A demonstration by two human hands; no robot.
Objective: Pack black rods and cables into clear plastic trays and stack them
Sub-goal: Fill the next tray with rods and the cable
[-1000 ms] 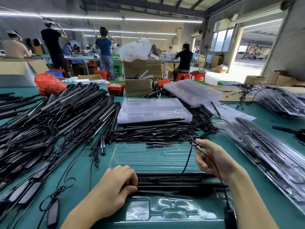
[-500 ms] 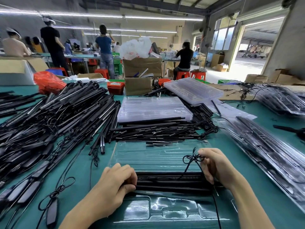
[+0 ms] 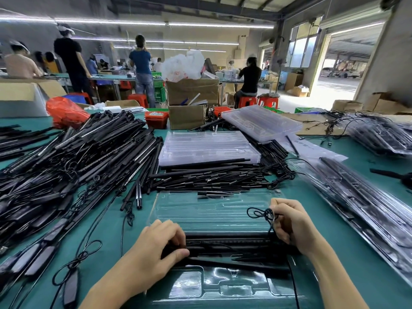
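- Head view: the left hand point(image 3: 156, 248) presses down on the left end of the black rods point(image 3: 227, 244) that lie across the clear plastic tray point(image 3: 209, 210), thumb and curled fingers clasped round the bundle.
- The right hand point(image 3: 287, 221) pinches a coiled black cable point(image 3: 260, 214) just above the tray, near the right end of the rods; its fingers are curled tight on the cord.
- To do this step well, I judge that the left hand should hold the rods firmly seated while the right tucks the coil into a free recess, with no loop left proud of the rim, or the next tray would not stack flat.
- The tray rests on a green table point(image 3: 347, 241). Loose rods and cables point(image 3: 73, 166) are heaped at the left, and a stack of empty trays point(image 3: 207, 146) sits beyond, with filled trays point(image 3: 361, 206) at the right.
- The room is a workshop: other workers at far benches, cardboard boxes point(image 3: 191, 92), red stools, strip lights, an open doorway at the right.
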